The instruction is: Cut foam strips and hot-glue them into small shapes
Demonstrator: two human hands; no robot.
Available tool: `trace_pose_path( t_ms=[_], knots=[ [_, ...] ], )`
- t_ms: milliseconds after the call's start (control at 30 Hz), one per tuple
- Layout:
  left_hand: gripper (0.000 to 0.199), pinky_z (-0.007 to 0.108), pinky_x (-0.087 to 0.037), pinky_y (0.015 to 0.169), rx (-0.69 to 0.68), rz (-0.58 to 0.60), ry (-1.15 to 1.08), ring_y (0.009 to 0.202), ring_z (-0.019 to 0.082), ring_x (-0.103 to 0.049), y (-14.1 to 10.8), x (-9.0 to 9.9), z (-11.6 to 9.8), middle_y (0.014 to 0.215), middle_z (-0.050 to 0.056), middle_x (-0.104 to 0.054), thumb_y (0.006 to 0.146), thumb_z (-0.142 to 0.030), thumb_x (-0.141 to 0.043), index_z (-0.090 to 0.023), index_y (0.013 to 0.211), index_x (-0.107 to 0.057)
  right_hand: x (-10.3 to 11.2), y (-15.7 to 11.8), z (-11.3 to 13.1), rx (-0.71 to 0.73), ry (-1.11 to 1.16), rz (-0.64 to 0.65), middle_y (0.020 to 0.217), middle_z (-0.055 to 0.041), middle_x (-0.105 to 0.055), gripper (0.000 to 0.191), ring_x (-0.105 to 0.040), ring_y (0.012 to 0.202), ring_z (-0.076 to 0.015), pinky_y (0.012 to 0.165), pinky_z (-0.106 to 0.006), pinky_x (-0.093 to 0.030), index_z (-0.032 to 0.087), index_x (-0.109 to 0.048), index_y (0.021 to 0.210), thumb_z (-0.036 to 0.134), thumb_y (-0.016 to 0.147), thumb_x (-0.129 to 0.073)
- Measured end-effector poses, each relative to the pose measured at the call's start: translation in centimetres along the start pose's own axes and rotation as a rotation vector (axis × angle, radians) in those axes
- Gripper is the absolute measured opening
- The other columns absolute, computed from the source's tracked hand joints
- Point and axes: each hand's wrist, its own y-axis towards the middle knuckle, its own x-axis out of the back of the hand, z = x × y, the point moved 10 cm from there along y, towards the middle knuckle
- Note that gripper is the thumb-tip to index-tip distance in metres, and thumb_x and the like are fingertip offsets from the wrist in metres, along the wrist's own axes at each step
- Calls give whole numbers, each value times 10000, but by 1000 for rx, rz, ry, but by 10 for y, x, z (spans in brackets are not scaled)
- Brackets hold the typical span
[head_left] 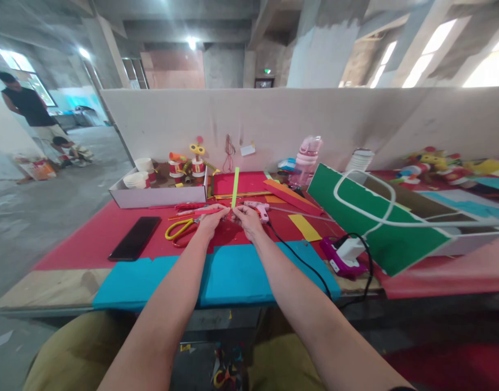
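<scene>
A narrow yellow-green strip, which looks like paper, stands nearly upright between my hands. Its lower end is pinched by my left hand and my right hand, fingertips almost touching. Both hands are closed over the red table cover. Beside my left hand lie scissors with yellow and red handles, their blades partly hidden by the hand. Just beyond my right hand rests a pink glue gun, its black cord running toward the table's front edge.
A black phone lies at left. Behind it, a white box holds cups and small figures. At right are a purple power strip, a green board and a pink bottle. Blue paper covers the front edge.
</scene>
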Motion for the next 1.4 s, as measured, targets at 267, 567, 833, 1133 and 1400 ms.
trace_pose_path(
  t_ms=[267,567,833,1133,1400],
  knots=[
    [272,244,-400,532,63,-66,-106,507,100,-502,2,7,7,556,-11,-581,611,-374,-769,-148,663,-628,-2,0,-3,-41,55,11,585,39,-632,283,-605,554,-110,628,-271,-543,177,-602,684,329,561,-807],
    [316,233,-410,547,43,49,-32,548,96,-528,2,-5,8,630,4,-609,607,-399,-777,-137,703,-628,-9,-4,-1,-69,107,53,573,37,-635,292,-633,541,-125,626,-283,-557,183,-577,731,307,598,-806],
    [282,227,-397,548,55,17,-7,536,93,-511,4,1,8,595,-6,-593,591,-370,-774,-137,668,-634,-3,-1,0,-28,42,34,597,60,-610,347,-586,553,-85,634,-246,-542,165,-605,687,337,499,-840],
    [301,229,-401,547,58,32,-51,553,101,-526,2,-4,5,615,-5,-596,589,-387,-773,-141,707,-644,-8,-2,0,-21,78,58,645,19,-660,277,-643,632,-132,695,-298,-540,168,-609,708,286,567,-816],
    [305,224,-401,538,57,23,-31,541,91,-510,3,-1,6,622,-4,-599,593,-388,-772,-135,713,-650,-8,-2,1,-5,43,61,657,10,-671,290,-653,670,-143,710,-300,-536,164,-616,726,297,560,-813]
  ],
)
